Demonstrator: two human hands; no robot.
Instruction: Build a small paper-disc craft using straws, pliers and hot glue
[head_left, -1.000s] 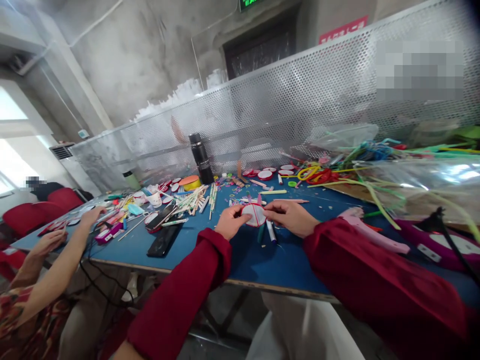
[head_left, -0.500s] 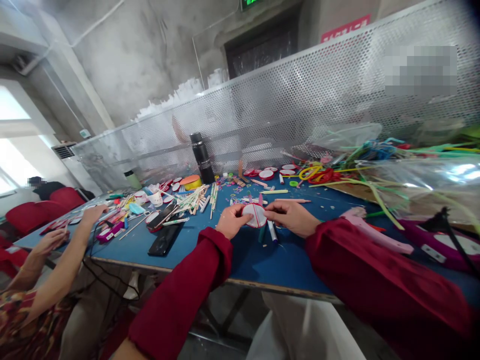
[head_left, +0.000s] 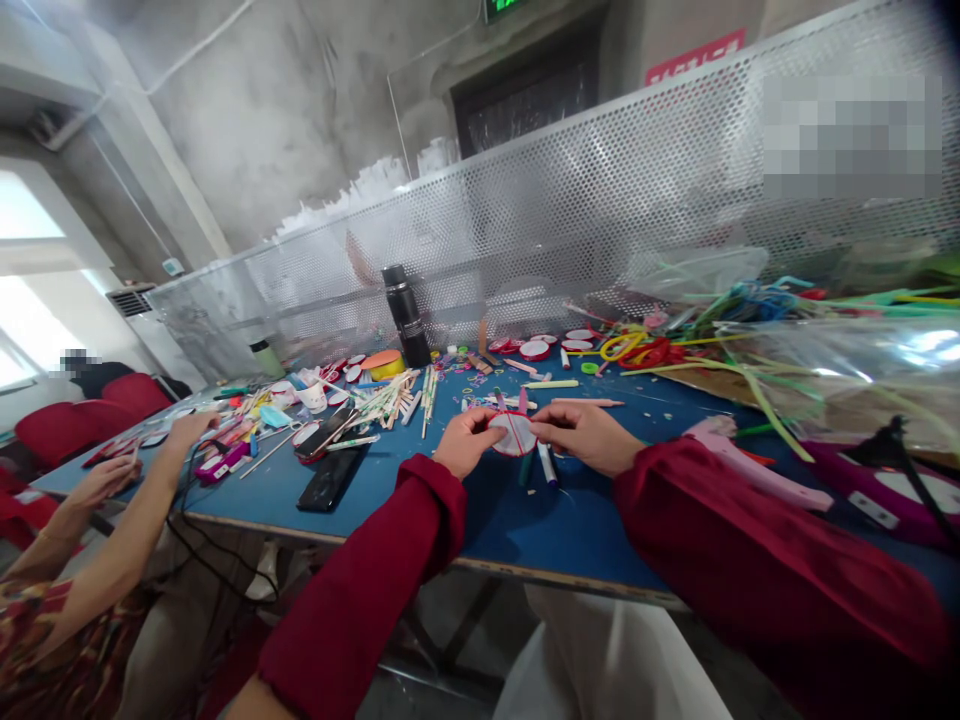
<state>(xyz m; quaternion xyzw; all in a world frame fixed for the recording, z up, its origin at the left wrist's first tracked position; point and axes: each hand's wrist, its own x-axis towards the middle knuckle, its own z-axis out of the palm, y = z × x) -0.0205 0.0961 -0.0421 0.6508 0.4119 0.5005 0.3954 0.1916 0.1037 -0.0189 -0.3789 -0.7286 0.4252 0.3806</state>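
Note:
Between my two hands is a round white disc (head_left: 513, 436) with a red rim and a red line across its face, raised above the blue table (head_left: 480, 535). My left hand (head_left: 466, 440) pinches its left edge, thumb on the face. On the right edge, the fingertips of my right hand (head_left: 589, 436) are closed. Below the disc lie a white marker (head_left: 547, 465) and a dark green marker (head_left: 526, 470). A pale wooden pencil (head_left: 589, 402) rests just behind my right hand.
A black bottle (head_left: 406, 318) stands at the back by the perforated metal screen (head_left: 525, 220). Left are a black phone (head_left: 330, 480) and a pile of patterned sticks (head_left: 382, 400). A co-worker's hands (head_left: 112, 480) are at far left. Coloured strips and a plastic bag (head_left: 870, 370) lie right.
The disc has tipped flatter, so its face looks narrower from here. Both hands keep their hold in nearly the same place.

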